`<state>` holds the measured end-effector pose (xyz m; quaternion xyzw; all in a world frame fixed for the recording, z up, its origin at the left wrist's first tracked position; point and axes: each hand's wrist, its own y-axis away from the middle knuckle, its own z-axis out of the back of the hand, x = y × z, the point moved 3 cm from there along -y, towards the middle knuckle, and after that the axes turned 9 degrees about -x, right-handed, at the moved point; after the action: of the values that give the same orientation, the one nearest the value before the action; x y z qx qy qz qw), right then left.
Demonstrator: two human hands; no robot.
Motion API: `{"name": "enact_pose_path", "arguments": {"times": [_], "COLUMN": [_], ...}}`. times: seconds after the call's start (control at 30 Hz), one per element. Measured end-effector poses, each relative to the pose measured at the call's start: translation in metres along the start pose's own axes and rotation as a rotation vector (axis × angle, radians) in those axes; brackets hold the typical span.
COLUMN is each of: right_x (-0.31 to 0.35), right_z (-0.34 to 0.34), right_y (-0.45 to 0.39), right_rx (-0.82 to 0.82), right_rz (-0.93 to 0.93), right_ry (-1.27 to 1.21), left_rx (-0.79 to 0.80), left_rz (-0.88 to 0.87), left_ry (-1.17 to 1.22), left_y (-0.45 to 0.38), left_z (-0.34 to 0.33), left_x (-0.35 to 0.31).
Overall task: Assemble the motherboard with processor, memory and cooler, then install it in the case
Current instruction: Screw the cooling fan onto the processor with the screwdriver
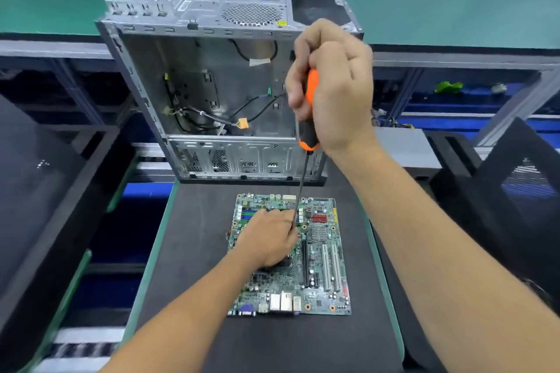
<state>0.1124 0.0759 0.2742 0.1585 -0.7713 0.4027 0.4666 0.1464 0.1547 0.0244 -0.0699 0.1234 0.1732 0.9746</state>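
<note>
A green motherboard (321, 254) lies flat on a dark mat (188, 251). My left hand (269, 239) rests on the board's middle, covering the cooler and socket area, which stay hidden. My right hand (330, 85) is raised above it and grips the orange-and-black handle of a long screwdriver (306, 142). The thin shaft slants down to the board, its tip right at my left hand's fingers. Behind the board stands the open grey metal case (212, 94), its inside facing me, with loose cables and an orange connector within.
The mat sits on a green-edged work surface (385, 266). Black foam trays stand at left (45, 191) and right (500, 191). A green conveyor (454, 9) runs across behind the case. Blue bins lie below the bench.
</note>
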Motion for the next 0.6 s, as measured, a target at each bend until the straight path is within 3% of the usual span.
{"name": "enact_pose_path", "arguments": {"times": [0.13, 0.23, 0.37, 0.5, 0.6], "right_x": [0.003, 0.006, 0.009, 0.014, 0.010], "right_z": [0.004, 0.011, 0.015, 0.008, 0.001], "right_y": [0.012, 0.010, -0.004, -0.022, -0.025], "right_rx": [-0.207, -0.217, 0.041, 0.317, 0.462], "right_rz": [0.190, 0.155, -0.059, -0.069, -0.226], "right_ry": [0.106, 0.110, -0.020, -0.009, -0.116], "left_rx": [-0.006, 0.002, 0.015, 0.033, 0.046], "left_rz": [0.017, 0.001, -0.007, 0.001, -0.007], "left_ry": [-0.007, -0.025, -0.028, -0.024, -0.011], "left_y": [-0.001, 0.000, -0.001, 0.000, 0.003], "left_z": [-0.003, -0.002, -0.001, 0.002, 0.002], "left_x": [0.000, -0.001, 0.000, -0.002, -0.001]}}
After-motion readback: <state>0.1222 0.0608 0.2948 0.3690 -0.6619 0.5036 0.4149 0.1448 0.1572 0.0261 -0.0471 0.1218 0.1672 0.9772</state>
